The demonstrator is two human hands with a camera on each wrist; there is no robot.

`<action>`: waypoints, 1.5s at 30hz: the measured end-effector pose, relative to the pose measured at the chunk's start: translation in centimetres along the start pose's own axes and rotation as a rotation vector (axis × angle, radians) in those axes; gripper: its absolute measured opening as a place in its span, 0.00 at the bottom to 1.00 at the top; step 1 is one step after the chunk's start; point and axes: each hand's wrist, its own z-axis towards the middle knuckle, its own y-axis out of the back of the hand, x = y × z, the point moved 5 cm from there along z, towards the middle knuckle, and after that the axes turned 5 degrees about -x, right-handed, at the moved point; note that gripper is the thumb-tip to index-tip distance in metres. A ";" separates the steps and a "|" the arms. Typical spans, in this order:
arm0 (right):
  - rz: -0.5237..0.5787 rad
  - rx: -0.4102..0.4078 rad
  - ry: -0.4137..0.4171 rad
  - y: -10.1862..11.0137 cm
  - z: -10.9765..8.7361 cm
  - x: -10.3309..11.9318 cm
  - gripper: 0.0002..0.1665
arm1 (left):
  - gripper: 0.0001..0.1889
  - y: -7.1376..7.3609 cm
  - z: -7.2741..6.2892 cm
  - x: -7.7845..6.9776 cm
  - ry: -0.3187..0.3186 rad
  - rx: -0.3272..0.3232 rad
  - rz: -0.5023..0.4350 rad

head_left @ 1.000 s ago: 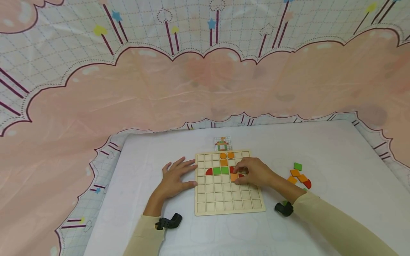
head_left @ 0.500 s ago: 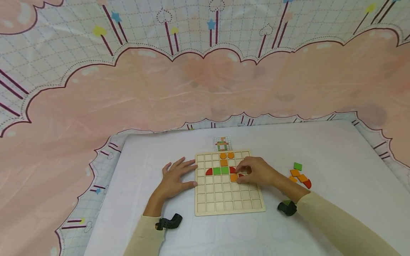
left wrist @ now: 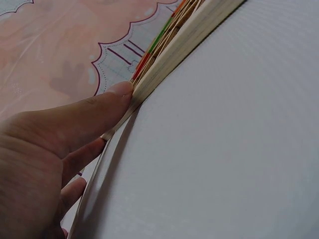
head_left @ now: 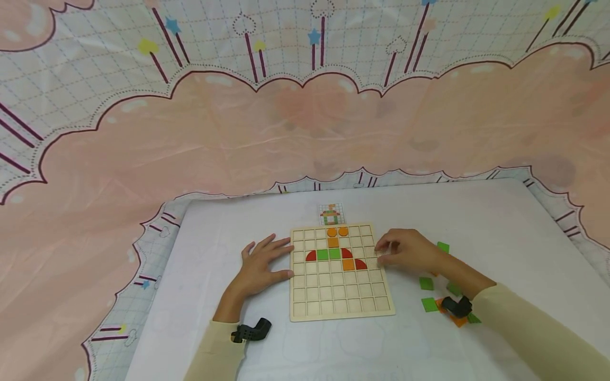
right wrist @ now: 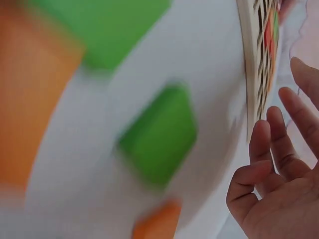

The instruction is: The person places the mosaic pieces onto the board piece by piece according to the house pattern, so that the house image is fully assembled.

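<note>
A wooden grid board (head_left: 312,295) lies on the white table. My left hand (head_left: 262,269), its fingers spread, touches the board's left edge; in the left wrist view the thumb (left wrist: 94,119) rests at the rim. My right hand (head_left: 412,251) hovers by the board's right edge, and the right wrist view shows nothing between its loosely bent fingers (right wrist: 286,159). Set in the grid are two orange discs (head_left: 343,231), orange squares (head_left: 348,264), two green squares (head_left: 329,254) and red quarter-round tiles (head_left: 360,264).
Loose green tiles (head_left: 426,283) and orange tiles (head_left: 459,321) lie right of the board, partly hidden by my right arm. A small printed pattern card (head_left: 331,214) sits behind the board. A patterned cloth (head_left: 305,132) hangs beyond the table.
My right hand has let go at the red quarter-round tile and moved right, off the grid; that tile now shows fully beside the orange square. The left hand stays put.
</note>
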 end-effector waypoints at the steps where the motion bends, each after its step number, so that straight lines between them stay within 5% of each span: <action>1: -0.004 -0.009 -0.001 0.6 -0.2 -0.4 0.14 | 0.35 0.0 0.0 0.0 -0.001 0.000 -0.001; 15: -0.108 -0.034 -0.165 7.3 -4.0 -6.2 0.13 | 0.34 0.1 -0.1 0.0 0.015 0.006 0.004; 24: -0.127 0.042 -0.208 7.4 -5.3 -8.3 0.15 | 0.34 0.1 -0.1 0.2 0.009 0.001 0.017; 33: -0.130 0.064 -0.145 7.0 -5.4 -8.1 0.12 | 0.35 0.1 -0.1 0.0 0.003 -0.002 0.008; 45: -0.103 0.059 -0.164 6.8 -5.1 -8.0 0.11 | 0.35 0.1 -0.1 -0.1 0.006 0.002 0.008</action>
